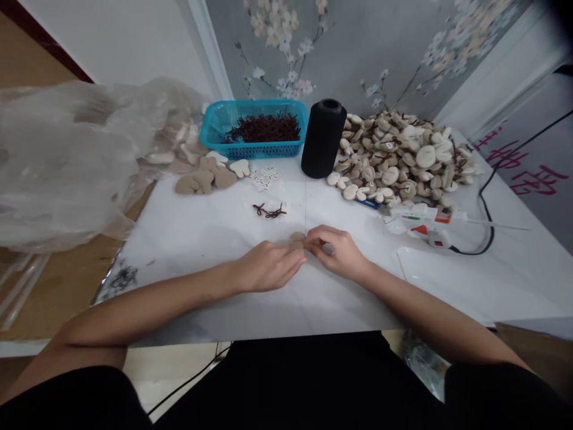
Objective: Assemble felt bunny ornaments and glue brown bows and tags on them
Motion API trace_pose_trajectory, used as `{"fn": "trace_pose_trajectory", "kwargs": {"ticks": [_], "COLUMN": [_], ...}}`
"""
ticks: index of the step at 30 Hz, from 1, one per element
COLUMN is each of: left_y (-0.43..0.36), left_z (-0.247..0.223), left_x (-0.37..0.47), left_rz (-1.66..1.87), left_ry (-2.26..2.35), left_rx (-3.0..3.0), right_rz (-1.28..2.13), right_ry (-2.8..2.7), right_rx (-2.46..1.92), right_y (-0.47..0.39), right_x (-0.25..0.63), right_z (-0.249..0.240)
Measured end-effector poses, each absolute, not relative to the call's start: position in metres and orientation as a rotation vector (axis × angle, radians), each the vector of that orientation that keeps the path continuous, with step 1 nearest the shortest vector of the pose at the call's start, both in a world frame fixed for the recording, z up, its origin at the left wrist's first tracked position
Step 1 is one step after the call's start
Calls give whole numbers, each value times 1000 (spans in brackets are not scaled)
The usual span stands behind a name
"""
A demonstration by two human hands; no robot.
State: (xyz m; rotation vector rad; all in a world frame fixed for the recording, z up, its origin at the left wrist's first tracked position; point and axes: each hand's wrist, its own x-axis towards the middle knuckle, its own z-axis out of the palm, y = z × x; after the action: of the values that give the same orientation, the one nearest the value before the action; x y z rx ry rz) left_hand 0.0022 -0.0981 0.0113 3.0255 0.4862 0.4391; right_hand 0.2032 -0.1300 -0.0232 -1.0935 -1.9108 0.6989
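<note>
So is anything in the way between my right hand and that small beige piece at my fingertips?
Nothing visible stands between them: your right hand is right at the edge of the small beige piece. Your left hand partly hides the piece from the other side.

Grey floral wall, white table, pale floor

Left sleeve: black, short, loose
Right sleeve: black, short
Garment: black, by the counter
Forearms: bare
</note>
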Motion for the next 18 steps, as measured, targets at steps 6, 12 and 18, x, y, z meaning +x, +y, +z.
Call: {"fn": "trace_pose_trajectory", "kwargs": {"ticks": [6, 12, 18], "left_y": [-79, -68, -44], "left_z": [2, 2, -5], "left_x": [7, 16, 35], "left_rz": [414, 457, 272], "left_ry": [548, 605, 751], "left_rx": [2745, 2584, 2656], "right_rz": [676, 669, 570], "right_ry": [-2033, -2000, -2057], "right_rx": [-1079, -1069, -1018], "right_y": [-128, -124, -119], "right_x": [208, 208, 216], "right_z": [-30, -36, -34]}}
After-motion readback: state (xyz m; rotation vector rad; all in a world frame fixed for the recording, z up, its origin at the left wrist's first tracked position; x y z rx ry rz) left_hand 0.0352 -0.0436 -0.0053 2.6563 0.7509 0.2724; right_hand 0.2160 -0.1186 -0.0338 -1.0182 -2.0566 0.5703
